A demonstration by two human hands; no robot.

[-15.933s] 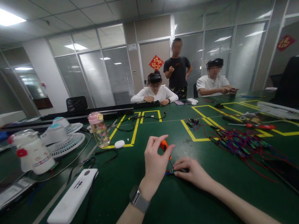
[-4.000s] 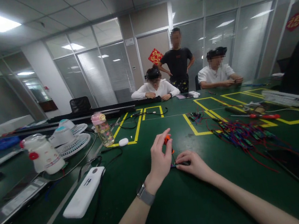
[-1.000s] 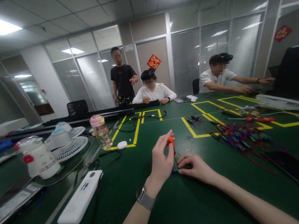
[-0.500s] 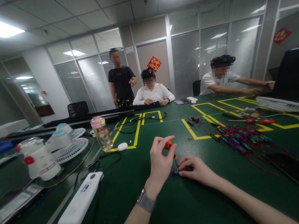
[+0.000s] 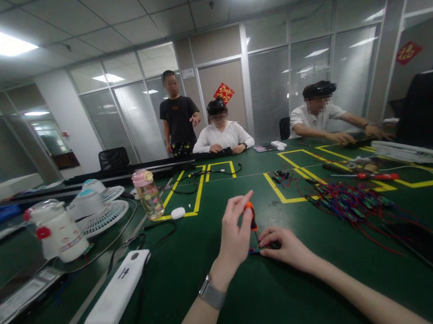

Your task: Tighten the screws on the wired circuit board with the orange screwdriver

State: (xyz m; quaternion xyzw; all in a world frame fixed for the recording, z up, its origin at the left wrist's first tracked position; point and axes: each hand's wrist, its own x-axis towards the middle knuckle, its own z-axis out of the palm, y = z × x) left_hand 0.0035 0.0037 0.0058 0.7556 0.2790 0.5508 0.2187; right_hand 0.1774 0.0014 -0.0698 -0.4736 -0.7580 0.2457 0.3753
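Observation:
My left hand (image 5: pixel 234 235) pinches the orange handle of a small screwdriver (image 5: pixel 251 214), held upright with its tip down on a small wired part (image 5: pixel 265 246) on the green table (image 5: pixel 233 304). A watch sits on that wrist. My right hand (image 5: pixel 285 247) lies just right of the tip, its fingers pressed on the small part to hold it on the table. The part itself is mostly hidden under the fingers.
A tangle of red and blue wired parts (image 5: pixel 350 205) lies to the right, beside a red-handled screwdriver (image 5: pixel 373 175). A white flat device (image 5: pixel 116 291), a white jug (image 5: pixel 56 230), fans (image 5: pixel 99 208) and a pink-capped bottle (image 5: pixel 146 194) stand left. Three people (image 5: pixel 221 133) are at the far side.
My fingers have shifted on the screwdriver handle, turning it in place. The standing person walked from behind the seated ones to the left, and the person at the right drew an arm back.

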